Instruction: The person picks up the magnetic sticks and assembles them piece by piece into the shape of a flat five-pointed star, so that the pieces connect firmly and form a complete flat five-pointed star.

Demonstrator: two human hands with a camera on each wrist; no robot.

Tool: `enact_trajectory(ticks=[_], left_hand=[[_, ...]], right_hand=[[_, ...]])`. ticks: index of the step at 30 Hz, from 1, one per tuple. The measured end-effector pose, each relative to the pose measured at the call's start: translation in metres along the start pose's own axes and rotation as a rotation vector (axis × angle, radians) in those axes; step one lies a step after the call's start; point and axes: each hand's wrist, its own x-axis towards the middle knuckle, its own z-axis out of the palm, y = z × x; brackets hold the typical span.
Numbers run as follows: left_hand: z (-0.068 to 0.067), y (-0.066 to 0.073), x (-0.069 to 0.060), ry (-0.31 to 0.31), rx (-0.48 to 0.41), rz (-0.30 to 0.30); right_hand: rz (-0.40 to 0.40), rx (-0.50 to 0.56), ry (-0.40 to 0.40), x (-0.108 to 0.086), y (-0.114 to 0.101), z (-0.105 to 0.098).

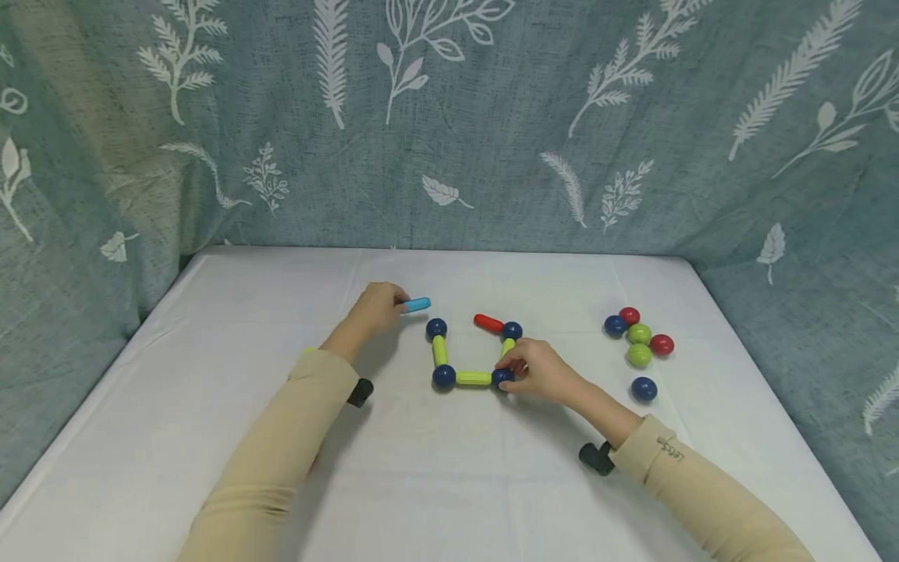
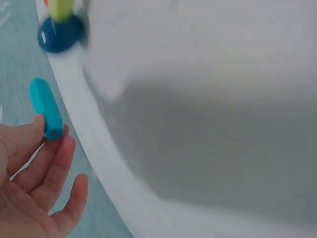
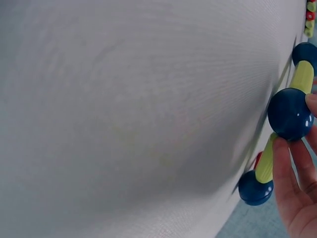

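A light-blue rod [image 1: 417,304] is pinched by the left fingers [image 2: 60,166], raised off the counter [image 1: 435,484]; a blue corner ball [image 3: 290,114] is gripped by the right fingers [image 3: 284,166]. Between both sets of fingers, three sides of a frame are formed by green rods [image 1: 474,378]. Beyond the right fingers, a red rod [image 1: 488,322] is set against the far ball [image 1: 512,332]. The light-blue rod seems yet to be fitted; loose balls [image 1: 639,334], well right of the right fingers, are unused.

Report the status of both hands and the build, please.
Left hand pinching light blue rod, raised. Right hand holding dark blue ball at near right corner of build. Red rod touching its far right ball. No visible obstruction.
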Motion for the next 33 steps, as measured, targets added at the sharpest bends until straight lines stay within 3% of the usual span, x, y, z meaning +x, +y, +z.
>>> enact_trajectory(ticks=[6, 11, 18, 33], left_hand=[[0.024, 0.032, 0.011, 0.008, -0.114, -0.020], [0.037, 0.044, 0.015, -0.008, -0.110, -0.031], [0.048, 0.048, 0.013, -0.032, -0.068, -0.067], [0.047, 0.047, 0.010, -0.065, -0.011, -0.059]], right_hand=[[0.000, -0.003, 0.000, 0.000, 0.001, 0.000], [-0.011, 0.014, 0.009, 0.000, 0.003, 0.001], [-0.081, 0.045, 0.022, -0.003, 0.002, -0.001], [0.021, 0.021, -0.003, 0.001, 0.002, 0.001]])
